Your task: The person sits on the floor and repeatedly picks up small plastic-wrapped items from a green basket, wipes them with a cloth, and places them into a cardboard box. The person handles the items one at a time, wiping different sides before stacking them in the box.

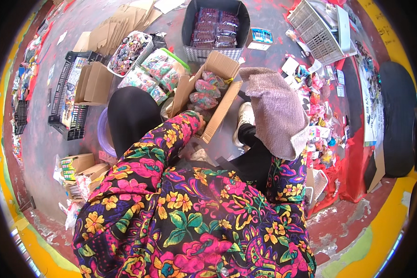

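Observation:
An open cardboard box point(223, 111) stands on the floor between my knees. Inside lie several clear plastic packets point(205, 88) with pink and green contents. My left hand point(201, 122) reaches down at the box's near left corner, close to the packets. Its fingers are mostly hidden by the sleeve and the box, so what it holds cannot be made out. A greyish-pink towel point(278, 111) is draped over my right knee. My right sleeve point(288, 178) runs up beside that leg; the hand itself is out of sight, behind the towel or leg.
Beyond the box is a dark-lined basket point(213, 55) of dark red packets. Left of it are a green-rimmed tray point(178, 60) of packets, a white basket point(148, 51), a black crate point(55, 118) and a purple basin point(103, 134). Colourful goods point(324, 125) are heaped at right.

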